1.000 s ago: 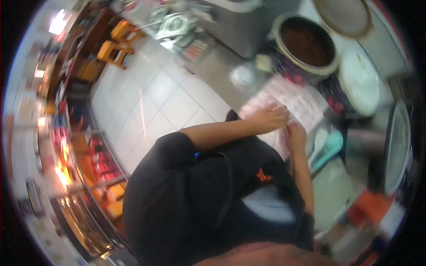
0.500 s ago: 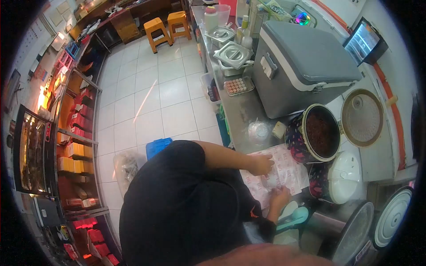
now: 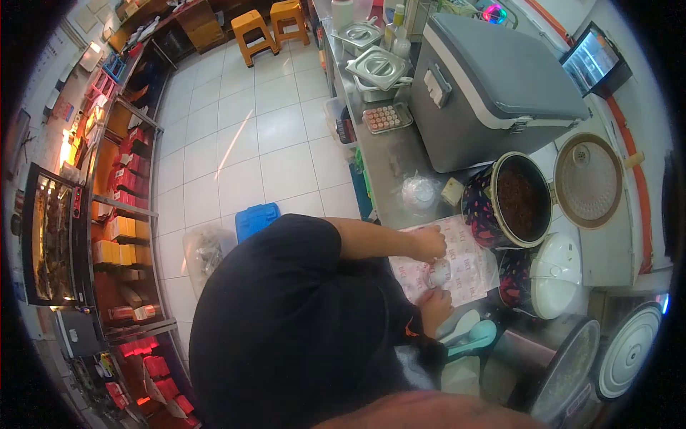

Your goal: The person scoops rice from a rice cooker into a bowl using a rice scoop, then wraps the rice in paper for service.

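White paper (image 3: 468,268) with red printing lies on the metal counter in front of me. A small, pale, rounded thing (image 3: 438,273) rests on it between my two hands; I cannot make out what it is. My left hand (image 3: 429,244) is at the far-left part of the paper with its fingers curled in, and whatever it may hold is hidden. At the paper's near edge, my right hand (image 3: 435,312) has its fingers bent beside the pale thing; their grip is too small to read. A white paddle (image 3: 461,325) and a teal spoon (image 3: 480,334) lie by my right wrist.
An open patterned pot (image 3: 518,204) of dark food stands beyond the paper. Nearby are a white-lidded pot (image 3: 556,275), a plastic-wrapped bowl (image 3: 420,193), a large grey cooler (image 3: 500,79), lidded steel pans (image 3: 382,68) and a steamy round lid (image 3: 572,365).
My hands have shifted slightly, the right one back toward me, so the pale rounded thing between them shows more clearly. The whole view has tilted a little.
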The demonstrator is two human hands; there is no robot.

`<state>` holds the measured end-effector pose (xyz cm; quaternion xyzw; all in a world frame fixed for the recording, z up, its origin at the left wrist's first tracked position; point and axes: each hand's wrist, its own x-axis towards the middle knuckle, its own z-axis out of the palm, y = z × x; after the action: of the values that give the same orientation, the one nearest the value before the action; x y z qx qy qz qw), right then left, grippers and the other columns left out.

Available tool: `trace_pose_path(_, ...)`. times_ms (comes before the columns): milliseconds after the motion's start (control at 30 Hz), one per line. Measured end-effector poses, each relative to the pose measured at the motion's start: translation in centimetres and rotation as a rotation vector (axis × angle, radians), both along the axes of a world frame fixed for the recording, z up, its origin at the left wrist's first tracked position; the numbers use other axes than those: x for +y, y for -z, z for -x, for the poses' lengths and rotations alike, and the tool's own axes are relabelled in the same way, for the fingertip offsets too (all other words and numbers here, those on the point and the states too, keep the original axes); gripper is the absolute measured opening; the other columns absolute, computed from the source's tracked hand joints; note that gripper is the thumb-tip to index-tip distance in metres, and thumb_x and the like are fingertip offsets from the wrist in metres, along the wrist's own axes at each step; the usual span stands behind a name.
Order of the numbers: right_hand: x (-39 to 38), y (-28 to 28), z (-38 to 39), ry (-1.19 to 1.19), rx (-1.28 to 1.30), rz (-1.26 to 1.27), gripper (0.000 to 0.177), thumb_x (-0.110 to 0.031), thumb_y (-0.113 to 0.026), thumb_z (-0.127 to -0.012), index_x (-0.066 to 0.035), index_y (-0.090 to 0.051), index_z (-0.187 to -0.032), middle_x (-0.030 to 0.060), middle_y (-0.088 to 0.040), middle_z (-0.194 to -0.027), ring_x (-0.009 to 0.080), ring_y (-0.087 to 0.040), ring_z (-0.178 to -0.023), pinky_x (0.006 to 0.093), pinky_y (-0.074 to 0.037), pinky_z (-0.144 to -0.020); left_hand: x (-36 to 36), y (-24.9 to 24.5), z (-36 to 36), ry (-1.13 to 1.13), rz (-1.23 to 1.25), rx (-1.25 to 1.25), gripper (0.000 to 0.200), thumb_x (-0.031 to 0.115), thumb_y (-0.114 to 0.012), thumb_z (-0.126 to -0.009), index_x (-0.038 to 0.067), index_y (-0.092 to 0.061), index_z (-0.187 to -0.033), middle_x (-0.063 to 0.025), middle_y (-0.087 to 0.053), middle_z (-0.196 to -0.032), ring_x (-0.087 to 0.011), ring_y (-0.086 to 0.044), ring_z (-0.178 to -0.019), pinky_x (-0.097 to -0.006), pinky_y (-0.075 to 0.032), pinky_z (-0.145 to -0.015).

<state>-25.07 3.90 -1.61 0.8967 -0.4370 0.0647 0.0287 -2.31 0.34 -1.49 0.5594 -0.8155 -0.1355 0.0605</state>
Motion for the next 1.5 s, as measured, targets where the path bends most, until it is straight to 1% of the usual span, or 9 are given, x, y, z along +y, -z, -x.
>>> trace_pose_path(233, -2.1, 2.0, -0.4, 0.151, -0.337, -0.149, 0.016, -0.013, -0.059, -0.080, -0.002, -0.067, -0.089, 0.0159, -0.061, -0.085, 0.0391, -0.059, -0.080, 0.0500, -0.046, -0.073, 4.4, 0.2, 0.4, 0.075, 0.365, -0.015, 0.013, 0.024, -0.061, -0.081, 0.015, -0.070, -0.082, 0.0005, -0.060, -0.099, -0.0211, -0.052, -0.099, -0.0384, -0.041, -0.082)
trace_pose_path(533, -5.2, 3.4, -0.7, 0.180, -0.467, -0.238, 0.021, -0.005, -0.058, -0.078, 0.003, -0.060, -0.097, 0.0241, -0.064, -0.089, 0.0438, -0.061, -0.088, 0.0495, -0.047, -0.079, -1.8, -2.2, 1.5, -0.033, -0.067, -0.190, 0.029, 0.030, -0.072, -0.076, 0.015, -0.071, -0.101, -0.0070, -0.067, -0.102, -0.0246, -0.058, -0.105, -0.0446, -0.044, -0.086)
trace_pose_path(633, -4.8, 3.3, -1.3, 0.159, -0.491, -0.289, 0.027, -0.007, -0.056, -0.081, 0.001, -0.050, -0.106, 0.0262, -0.063, -0.091, 0.0456, -0.061, -0.088, 0.0506, -0.047, -0.076, -2.8, 0.9, 0.9, 0.086, 0.161, 0.062, 0.043, 0.025, -0.073, -0.076, 0.010, -0.065, -0.115, -0.0129, -0.067, -0.105, -0.0290, -0.061, -0.101, -0.0462, -0.046, -0.087)
trace_pose_path(700, -4.6, -0.8, -0.9, 0.249, -0.588, -0.577, 0.028, 0.001, -0.053, -0.081, -0.001, -0.043, -0.107, 0.0309, -0.060, -0.090, 0.0495, -0.062, -0.085, 0.0524, -0.047, -0.074, -3.4, 1.4, 0.9, 0.162, -0.503, 0.595, 0.044, 0.016, -0.070, -0.079, 0.009, -0.056, -0.120, -0.0159, -0.062, -0.115, -0.0299, -0.060, -0.106, -0.0438, -0.048, -0.087)
trace_pose_path(833, -3.9, -1.3, 1.5, 0.161, -1.113, -0.802, 0.041, 0.015, -0.041, -0.084, 0.001, -0.047, -0.122, 0.0105, -0.055, -0.117, 0.0211, -0.054, -0.113, 0.0386, -0.038, -0.109, -0.5, -4.7, -0.6, 0.290, -0.444, 1.001, 0.045, 0.007, -0.068, -0.081, 0.001, -0.053, -0.123, -0.0135, -0.061, -0.111, -0.0250, -0.060, -0.104, -0.0377, -0.049, -0.091)
trace_pose_path(1067, 0.5, -16.8, -2.6, 0.060, -1.104, -1.272, 0.033, 0.003, -0.049, -0.090, -0.003, -0.053, -0.123, 0.0108, -0.061, -0.113, 0.0170, -0.058, -0.108, 0.0323, -0.047, -0.093, 0.9, -18.6, -1.3, 0.708, -0.053, 0.913, 0.054, 0.011, -0.076, -0.072, 0.006, -0.056, -0.121, -0.0177, -0.059, -0.128, -0.0317, -0.061, -0.109, -0.0434, -0.043, -0.099)
trace_pose_path(1233, 2.7, -16.1, -6.0, -0.195, -2.315, -1.759, 0.032, -0.015, -0.057, -0.097, -0.005, -0.054, -0.127, 0.0108, -0.062, -0.123, 0.0227, -0.066, -0.104, 0.0445, -0.055, -0.091, -0.3, -18.7, -0.2, 0.901, 0.016, 1.150, 0.052, 0.014, -0.081, -0.069, 0.005, -0.060, -0.116, -0.0217, -0.068, -0.112, -0.0367, -0.065, -0.102, -0.0449, -0.049, -0.091)
trace_pose_path(1433, 5.0, -13.2, -6.9, -0.011, -2.341, -1.018, 0.047, 0.007, -0.067, -0.081, -0.006, -0.055, -0.125, 0.0095, -0.066, -0.112, 0.0218, -0.065, -0.106, 0.0375, -0.053, -0.093, -1.3, -18.7, 1.0, 0.905, 0.481, 0.929, 0.048, 0.012, -0.081, -0.065, 0.005, -0.062, -0.109, -0.0177, -0.070, -0.108, -0.0320, -0.069, -0.087, -0.0371, -0.056, -0.072)
trace_pose_path(1500, 5.5, -14.2, -4.5, 0.333, -1.460, -0.828, 0.048, 0.004, -0.068, -0.081, -0.005, -0.054, -0.126, 0.0091, -0.065, -0.113, 0.0204, -0.063, -0.109, 0.0337, -0.052, -0.092, -1.4, -18.9, 1.6, 0.941, 0.454, 0.919, 0.048, 0.012, -0.080, -0.064, 0.007, -0.062, -0.108, -0.0162, -0.069, -0.109, -0.0315, -0.069, -0.088, -0.0370, -0.056, -0.073)
